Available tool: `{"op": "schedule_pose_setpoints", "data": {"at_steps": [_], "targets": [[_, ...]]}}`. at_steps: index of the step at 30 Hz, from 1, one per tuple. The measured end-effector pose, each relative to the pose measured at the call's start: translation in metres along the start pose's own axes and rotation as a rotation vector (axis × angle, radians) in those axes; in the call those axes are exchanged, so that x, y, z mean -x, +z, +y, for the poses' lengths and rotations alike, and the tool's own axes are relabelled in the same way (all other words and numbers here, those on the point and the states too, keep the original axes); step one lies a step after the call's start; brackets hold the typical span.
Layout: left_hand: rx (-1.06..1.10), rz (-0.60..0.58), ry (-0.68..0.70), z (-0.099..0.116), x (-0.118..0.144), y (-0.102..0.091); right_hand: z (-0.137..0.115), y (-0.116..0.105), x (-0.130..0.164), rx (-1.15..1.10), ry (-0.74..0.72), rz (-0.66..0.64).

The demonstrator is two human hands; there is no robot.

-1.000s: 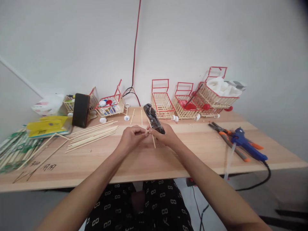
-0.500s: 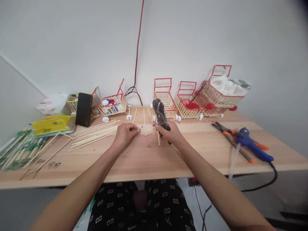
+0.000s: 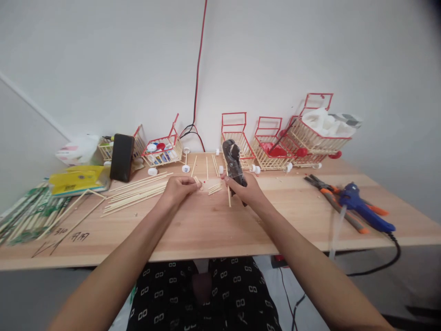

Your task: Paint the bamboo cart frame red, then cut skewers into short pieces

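Note:
My left hand (image 3: 182,189) is closed in a pinch above the table, with a short wooden stick (image 3: 196,180) showing at its fingertips. My right hand (image 3: 245,187) grips a black plier-like hand tool (image 3: 234,163), its head pointing up and away from me. A longer wooden stick (image 3: 229,196) is held upright along the tool by the same hand. Between the hands, several short cut sticks (image 3: 215,189) lie in a small group. Behind them a few more sticks (image 3: 207,168) stretch toward the wall.
Long sticks (image 3: 136,197) and packaged sticks (image 3: 37,214) lie left, near a yellow packet (image 3: 77,178) and a phone (image 3: 121,157). Small stick-built carts (image 3: 163,151) line the wall. Pliers (image 3: 330,197) and a blue glue gun (image 3: 365,209) with a cord rest at right.
The short stick at my left fingertips now shows more clearly, tilted upward. My right hand keeps its grip on the tool and longer stick. The whole view has shifted slightly.

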State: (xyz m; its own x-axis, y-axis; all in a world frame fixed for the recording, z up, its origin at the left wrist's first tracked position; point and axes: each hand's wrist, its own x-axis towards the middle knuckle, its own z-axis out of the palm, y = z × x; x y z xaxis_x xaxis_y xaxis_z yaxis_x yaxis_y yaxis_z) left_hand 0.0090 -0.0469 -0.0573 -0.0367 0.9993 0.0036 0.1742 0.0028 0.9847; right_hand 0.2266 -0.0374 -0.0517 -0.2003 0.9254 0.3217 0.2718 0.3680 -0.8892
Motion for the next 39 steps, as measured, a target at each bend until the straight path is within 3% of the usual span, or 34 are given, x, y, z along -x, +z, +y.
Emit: {"op": "schedule_pose_setpoints", "data": {"at_steps": [3,5,14,18,25,27,33,39], "targets": [[0.349,-0.074,-0.174,0.002,0.001,-0.002,-0.003,-0.001,0.0,-0.005,0.002,-0.003],[0.447,-0.1,-0.243,0.003,0.001,-0.004,-0.003,-0.002,0.001,-0.016,0.008,-0.014],[0.454,-0.179,-0.264,0.001,0.003,-0.007,0.002,0.0,0.0,-0.047,0.01,-0.033],[0.234,-0.196,-0.147,0.004,0.001,-0.006,0.001,-0.001,0.0,-0.054,0.008,-0.023],[-0.701,-0.269,0.24,0.027,-0.024,0.016,0.002,-0.003,-0.001,-0.087,0.038,0.057],[-0.862,-0.248,0.287,0.03,-0.032,0.027,0.003,-0.004,-0.002,-0.064,0.036,0.088],[-0.929,-0.262,0.299,0.025,-0.043,0.044,0.003,-0.003,-0.001,-0.095,0.022,0.088],[-0.863,-0.303,0.259,0.029,-0.039,0.033,-0.009,-0.005,0.001,-0.127,0.095,0.138]]}}
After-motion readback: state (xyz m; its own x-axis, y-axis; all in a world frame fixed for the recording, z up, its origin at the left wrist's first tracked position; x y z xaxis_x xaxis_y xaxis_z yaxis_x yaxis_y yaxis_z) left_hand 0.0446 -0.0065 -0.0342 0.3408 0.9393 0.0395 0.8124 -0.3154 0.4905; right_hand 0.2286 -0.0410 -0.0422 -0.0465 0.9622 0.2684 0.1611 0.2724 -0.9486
